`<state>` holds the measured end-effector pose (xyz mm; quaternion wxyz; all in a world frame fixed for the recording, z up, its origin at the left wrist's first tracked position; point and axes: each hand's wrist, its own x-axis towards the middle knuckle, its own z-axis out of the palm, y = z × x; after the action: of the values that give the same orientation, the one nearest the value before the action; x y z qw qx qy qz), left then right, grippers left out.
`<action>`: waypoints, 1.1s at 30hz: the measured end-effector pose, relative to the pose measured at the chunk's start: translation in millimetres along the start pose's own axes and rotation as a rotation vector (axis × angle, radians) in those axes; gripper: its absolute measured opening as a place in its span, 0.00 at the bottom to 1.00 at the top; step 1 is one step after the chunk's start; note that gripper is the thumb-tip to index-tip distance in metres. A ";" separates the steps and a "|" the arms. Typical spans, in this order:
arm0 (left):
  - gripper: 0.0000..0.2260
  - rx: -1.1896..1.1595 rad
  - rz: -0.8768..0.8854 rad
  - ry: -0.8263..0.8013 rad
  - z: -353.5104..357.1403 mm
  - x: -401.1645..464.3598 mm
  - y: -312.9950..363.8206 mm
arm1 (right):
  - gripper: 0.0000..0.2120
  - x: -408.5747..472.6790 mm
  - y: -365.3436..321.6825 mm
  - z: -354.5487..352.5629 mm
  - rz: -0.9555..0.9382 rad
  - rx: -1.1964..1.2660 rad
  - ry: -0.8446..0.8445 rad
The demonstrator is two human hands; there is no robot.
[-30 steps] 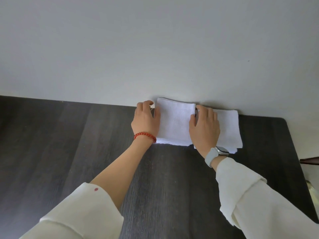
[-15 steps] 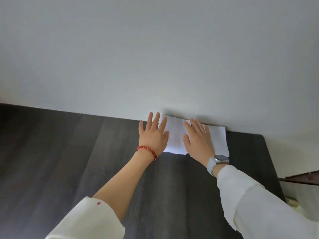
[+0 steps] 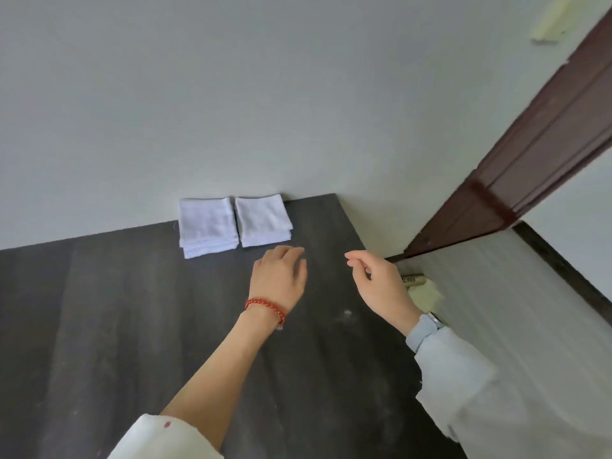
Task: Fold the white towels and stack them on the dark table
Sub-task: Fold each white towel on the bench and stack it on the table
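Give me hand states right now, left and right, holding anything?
Left hand: open, fingers loosely curled, holds nothing, just short of the towel stacks.
Right hand: open, relaxed, holds nothing, at the dark table edge.

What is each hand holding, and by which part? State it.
Nothing. The left hand and right hand hang loosely curled above the dark table, clear of both towel stacks.

Soft, even daylight; no glare. My hands [image 3: 278,276] cast only faint shadows on the table [image 3: 99,326]. Slight motion blur; wide-angle bending at edges.
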<state>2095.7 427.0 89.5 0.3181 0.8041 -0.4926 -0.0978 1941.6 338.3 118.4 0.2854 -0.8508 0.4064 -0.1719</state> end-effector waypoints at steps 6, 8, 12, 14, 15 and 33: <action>0.14 -0.031 0.284 -0.160 77.5 -44.7 160.3 | 0.12 -134.0 104.7 -107.8 0.212 -0.010 0.247; 0.14 -0.044 0.389 -0.232 113.5 -75.5 224.6 | 0.12 -192.9 147.8 -146.7 0.317 -0.015 0.327; 0.16 -0.030 0.528 -0.384 192.8 -151.6 346.4 | 0.12 -320.5 233.9 -219.6 0.492 -0.002 0.486; 0.15 -0.036 0.595 -0.466 231.8 -197.1 407.6 | 0.12 -389.2 271.9 -252.9 0.595 -0.005 0.532; 0.15 -0.042 0.639 -0.508 248.5 -220.8 437.3 | 0.12 -423.2 287.9 -267.6 0.643 -0.006 0.561; 0.14 -0.156 1.223 -0.920 522.4 -466.9 861.5 | 0.13 -768.4 545.7 -487.7 1.181 0.047 1.032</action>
<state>989.6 339.9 133.6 0.1346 0.2423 -0.9239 -0.2638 892.8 499.8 110.2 0.1225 -0.3002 0.8690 -0.3737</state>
